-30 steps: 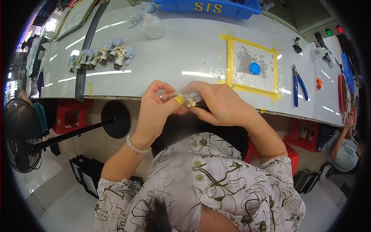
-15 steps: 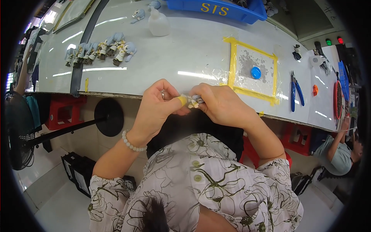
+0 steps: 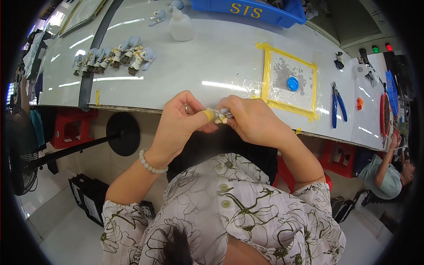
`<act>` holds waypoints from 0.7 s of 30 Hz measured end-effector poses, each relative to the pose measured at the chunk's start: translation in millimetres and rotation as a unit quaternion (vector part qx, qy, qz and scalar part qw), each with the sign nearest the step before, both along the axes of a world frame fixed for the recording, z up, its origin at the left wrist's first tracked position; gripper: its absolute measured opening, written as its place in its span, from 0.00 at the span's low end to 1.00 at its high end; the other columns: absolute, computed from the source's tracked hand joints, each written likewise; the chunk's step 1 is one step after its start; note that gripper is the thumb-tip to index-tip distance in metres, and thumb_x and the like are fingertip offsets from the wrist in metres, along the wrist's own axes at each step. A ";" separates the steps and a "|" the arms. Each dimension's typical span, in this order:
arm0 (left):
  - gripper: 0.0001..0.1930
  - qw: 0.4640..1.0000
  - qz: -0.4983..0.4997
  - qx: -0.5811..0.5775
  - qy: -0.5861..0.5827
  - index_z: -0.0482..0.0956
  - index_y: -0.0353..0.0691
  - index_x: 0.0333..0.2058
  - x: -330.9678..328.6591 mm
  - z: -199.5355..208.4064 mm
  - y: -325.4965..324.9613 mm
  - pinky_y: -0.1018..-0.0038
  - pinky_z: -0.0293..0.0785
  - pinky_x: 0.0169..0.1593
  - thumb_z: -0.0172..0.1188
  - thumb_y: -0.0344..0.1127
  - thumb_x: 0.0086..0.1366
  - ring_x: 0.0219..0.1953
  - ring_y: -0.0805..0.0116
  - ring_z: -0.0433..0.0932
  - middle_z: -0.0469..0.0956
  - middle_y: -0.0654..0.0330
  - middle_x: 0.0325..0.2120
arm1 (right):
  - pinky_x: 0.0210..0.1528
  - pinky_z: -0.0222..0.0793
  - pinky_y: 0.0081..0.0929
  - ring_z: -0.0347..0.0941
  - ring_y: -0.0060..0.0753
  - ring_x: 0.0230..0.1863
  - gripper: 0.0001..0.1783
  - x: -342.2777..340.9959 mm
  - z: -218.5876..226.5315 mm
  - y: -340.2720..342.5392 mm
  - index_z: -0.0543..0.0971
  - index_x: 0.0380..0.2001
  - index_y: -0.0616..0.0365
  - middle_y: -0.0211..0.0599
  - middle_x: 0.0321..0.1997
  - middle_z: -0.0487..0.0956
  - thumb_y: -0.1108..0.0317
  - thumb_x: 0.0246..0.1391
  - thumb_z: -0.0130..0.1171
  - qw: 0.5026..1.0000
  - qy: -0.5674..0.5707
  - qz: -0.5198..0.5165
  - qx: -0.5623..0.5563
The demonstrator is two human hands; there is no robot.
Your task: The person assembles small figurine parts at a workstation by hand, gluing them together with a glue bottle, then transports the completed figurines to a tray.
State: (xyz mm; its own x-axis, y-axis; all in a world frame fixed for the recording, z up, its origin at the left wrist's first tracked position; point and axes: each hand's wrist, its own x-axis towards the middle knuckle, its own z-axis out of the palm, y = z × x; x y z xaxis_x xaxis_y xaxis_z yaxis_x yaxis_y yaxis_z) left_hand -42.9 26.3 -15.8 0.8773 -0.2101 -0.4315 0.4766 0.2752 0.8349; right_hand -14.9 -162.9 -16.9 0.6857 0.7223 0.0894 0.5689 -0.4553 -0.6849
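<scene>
In front of my body, at the table's near edge, both hands meet around a small pale figurine (image 3: 222, 115) with grey-blue and yellowish parts. My right hand (image 3: 258, 120) grips its grey-blue end between thumb and fingers. My left hand (image 3: 176, 121), with a yellow wrap on the thumb, is closed in a pinch against the figurine's left side. Fingers cover much of the piece, so its full shape is hidden. Whether the left fingertips also hold something small cannot be made out. Similar figurines (image 3: 117, 57), several in a row, lie on the table at the left.
A translucent white bottle (image 3: 181, 28) stands at the back near a blue bin (image 3: 291, 17). Right of my hands, a yellow-taped square (image 3: 308, 79) carries a blue cap (image 3: 293, 84). Blue-handled nippers (image 3: 338, 106) lie farther right. A fan (image 3: 22, 150) stands left; another person (image 3: 384, 176) sits at right.
</scene>
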 end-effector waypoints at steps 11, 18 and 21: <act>0.06 1.000 -0.001 -0.001 0.001 0.62 0.35 0.26 -0.1 -0.8 0.5 0.77 0.77 0.27 0.51 0.21 0.53 0.22 0.65 0.78 0.74 0.52 0.24 | 0.28 0.65 0.39 0.70 0.51 0.28 0.15 -0.9 -0.5 1.3 0.63 0.38 0.58 0.45 0.29 0.74 0.69 0.46 0.53 1.000 -0.005 -0.006 0.000; 0.06 1.000 -0.014 -0.003 -0.009 0.61 0.35 0.27 1.2 -1.5 0.3 0.78 0.76 0.26 0.51 0.23 0.55 0.22 0.65 0.78 0.74 0.52 0.24 | 0.28 0.65 0.38 0.71 0.51 0.27 0.15 -4.1 2.5 3.6 0.65 0.38 0.58 0.45 0.26 0.74 0.68 0.47 0.53 0.999 -0.009 -0.045 -0.023; 0.06 1.000 -0.017 -0.002 -0.016 0.62 0.36 0.27 1.6 -0.2 2.4 0.78 0.76 0.27 0.51 0.26 0.56 0.23 0.65 0.77 0.74 0.53 0.24 | 0.27 0.65 0.39 0.70 0.52 0.26 0.16 -5.3 0.6 5.2 0.64 0.40 0.57 0.46 0.24 0.74 0.67 0.47 0.53 0.998 -0.013 -0.051 -0.028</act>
